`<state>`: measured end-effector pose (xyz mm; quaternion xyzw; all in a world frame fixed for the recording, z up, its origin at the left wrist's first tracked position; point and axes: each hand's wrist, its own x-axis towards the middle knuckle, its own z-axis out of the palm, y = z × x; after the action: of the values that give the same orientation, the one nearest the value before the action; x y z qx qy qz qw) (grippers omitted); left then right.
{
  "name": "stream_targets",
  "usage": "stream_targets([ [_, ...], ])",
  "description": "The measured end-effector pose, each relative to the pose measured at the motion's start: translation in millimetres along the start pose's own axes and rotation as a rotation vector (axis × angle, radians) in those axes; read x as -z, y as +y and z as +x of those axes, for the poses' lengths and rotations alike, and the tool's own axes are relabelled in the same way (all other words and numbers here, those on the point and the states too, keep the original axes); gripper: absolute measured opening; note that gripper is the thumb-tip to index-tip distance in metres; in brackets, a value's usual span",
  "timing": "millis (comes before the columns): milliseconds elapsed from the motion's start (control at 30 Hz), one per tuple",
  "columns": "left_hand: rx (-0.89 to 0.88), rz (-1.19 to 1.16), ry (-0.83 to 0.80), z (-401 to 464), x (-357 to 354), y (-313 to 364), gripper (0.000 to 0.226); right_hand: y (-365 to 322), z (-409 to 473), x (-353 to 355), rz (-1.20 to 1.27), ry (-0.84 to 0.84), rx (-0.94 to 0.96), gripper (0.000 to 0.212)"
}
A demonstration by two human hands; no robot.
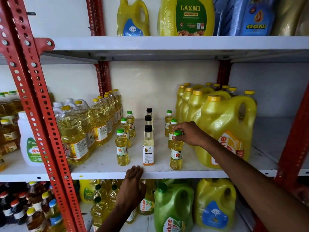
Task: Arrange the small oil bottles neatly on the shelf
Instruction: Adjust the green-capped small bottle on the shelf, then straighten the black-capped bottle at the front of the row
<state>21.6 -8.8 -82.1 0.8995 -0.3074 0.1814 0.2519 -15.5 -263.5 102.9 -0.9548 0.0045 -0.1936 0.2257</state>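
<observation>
The middle shelf [103, 174] had a white lip along its front, and the small bottles stood upright on it in three short rows running front to back, with bare white board between the rows. To the left a bank of large clear oil bottles [75, 136] hemmed them in; to the right the yellow jugs [224, 129] stood close beside the right-hand row. The red upright [41, 104] cut across the left side.

The right hand [189, 133] reached in from the right, its fingers pinched around the green cap of the front green-capped bottle [176, 154], which stood near the shelf's front edge, just beside the nearest jug. The left hand [133, 183] lay flat and open on the shelf lip, holding nothing, just below the front black-capped bottle [148, 148]. The left front bottle [122, 148] stood apart from both hands.
</observation>
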Motion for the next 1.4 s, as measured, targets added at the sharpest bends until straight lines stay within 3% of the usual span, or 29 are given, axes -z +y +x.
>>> stream_targets([
  [433,-0.044,0.027,-0.020,2.8,0.6,-8.0,0.063,-1.1,1.6,-2.3,-0.042,-0.023,-0.034,0.041],
  [567,-0.067,0.072,-0.005,0.9,4.6,-18.7,0.062,1.0,2.9,-2.4,-0.125,-0.056,-0.064,0.054],
  [667,-0.089,0.126,-0.004,-2.8,8.8,-30.4,0.061,-11.4,6.5,-6.5,-0.211,0.069,0.033,0.063],
  [733,-0.090,0.135,-0.007,-5.6,12.5,-36.9,0.061,-29.9,12.9,-14.3,-0.136,0.087,0.117,0.059],
  [933,-0.084,0.076,-0.011,-5.3,21.2,-37.3,0.059,-70.4,46.4,-38.9,-0.099,-0.203,0.223,0.046],
  [1100,-0.059,-0.006,-0.012,-3.2,23.0,-35.5,0.058,-77.6,62.1,-37.7,-0.076,-0.217,0.161,0.035],
  [1400,-0.043,-0.026,-0.014,-4.2,17.3,-39.3,0.059,-77.3,63.2,-50.2,-0.043,-0.097,0.065,0.037],
])
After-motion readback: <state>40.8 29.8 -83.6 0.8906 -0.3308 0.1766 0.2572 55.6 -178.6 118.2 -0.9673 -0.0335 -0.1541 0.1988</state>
